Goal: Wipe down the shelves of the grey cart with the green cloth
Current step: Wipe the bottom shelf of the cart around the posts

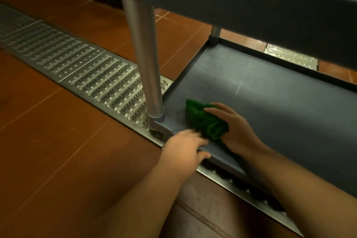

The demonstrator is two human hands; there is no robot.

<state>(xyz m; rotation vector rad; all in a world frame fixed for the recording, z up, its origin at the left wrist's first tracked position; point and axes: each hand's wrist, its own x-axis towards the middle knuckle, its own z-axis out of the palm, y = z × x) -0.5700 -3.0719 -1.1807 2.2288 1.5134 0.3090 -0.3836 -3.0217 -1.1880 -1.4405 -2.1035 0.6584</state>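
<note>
The grey cart's bottom shelf lies low over the floor, its raised rim running along the near edge. A bunched green cloth rests on the shelf's near left corner, beside the metal post. My right hand lies on top of the cloth and grips it, fingers pointing left. My left hand rests on the shelf's front rim just left of the cloth, fingers curled over the edge and touching the cloth's lower end. An upper shelf overhangs the scene.
A perforated steel drain grate runs diagonally across the red-brown tiled floor and passes under the cart. A caster sits under the near corner. A second post stands at the far corner.
</note>
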